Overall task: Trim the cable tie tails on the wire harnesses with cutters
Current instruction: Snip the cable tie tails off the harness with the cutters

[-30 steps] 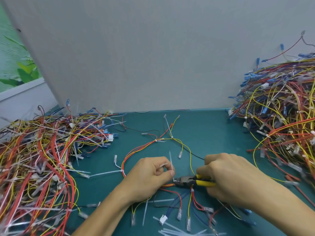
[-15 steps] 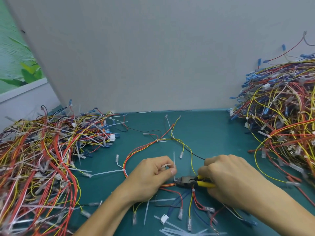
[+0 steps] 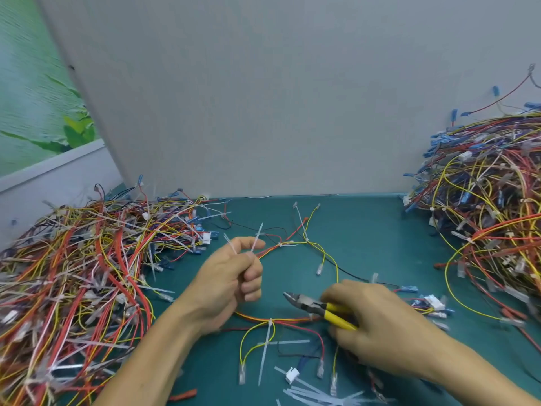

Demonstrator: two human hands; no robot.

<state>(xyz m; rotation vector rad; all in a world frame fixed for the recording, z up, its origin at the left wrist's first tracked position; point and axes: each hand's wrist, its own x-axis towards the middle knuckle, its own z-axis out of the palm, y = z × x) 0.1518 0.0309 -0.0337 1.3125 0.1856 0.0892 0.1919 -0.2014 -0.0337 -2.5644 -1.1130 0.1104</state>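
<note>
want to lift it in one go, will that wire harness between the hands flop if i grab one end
Probably floppy: the wire harness lies in loose curves on the green mat, so its branches would likely dangle. Likely light: few thin wires. Its uncut cable tie tail looks stiffer.

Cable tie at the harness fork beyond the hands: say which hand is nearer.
Left. The left hand, pinching cut tails, has fingers just left of the cable tie; the right hand, gripping the cutters, sits farther off, toward the person.

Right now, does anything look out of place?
Nothing damaged. A tie on the harness has an untrimmed tail; cut tails litter the near edge of the mat, two more pinched in the left hand.
</note>
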